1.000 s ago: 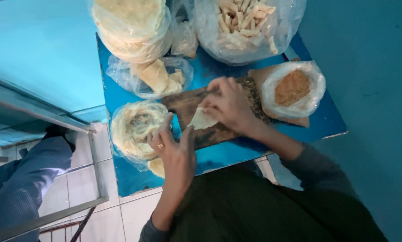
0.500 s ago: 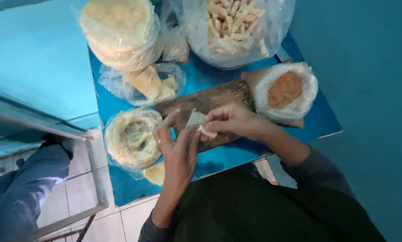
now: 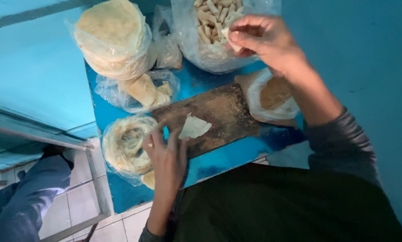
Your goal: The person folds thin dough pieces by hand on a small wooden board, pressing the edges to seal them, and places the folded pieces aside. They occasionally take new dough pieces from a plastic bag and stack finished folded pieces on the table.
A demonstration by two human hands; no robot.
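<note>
I see right hand (image 3: pixel 266 40) over bag of rolls (image 3: pixel 214 36), fingers pinched on finished roll. Left hand (image 3: pixel 167 154), fingers spread, touches fresh wrapper (image 3: pixel 194 127) on board (image 3: pixel 214 118); filling it remains.

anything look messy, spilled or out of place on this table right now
Nothing is spilled or damaged. The wooden board is dusted with crumbs and lies askew on the blue table. The bag of coiled dough sits at the table's near left edge. The left hand rests by a wrapper piece; the right hand holds a roll over its bag.
</note>
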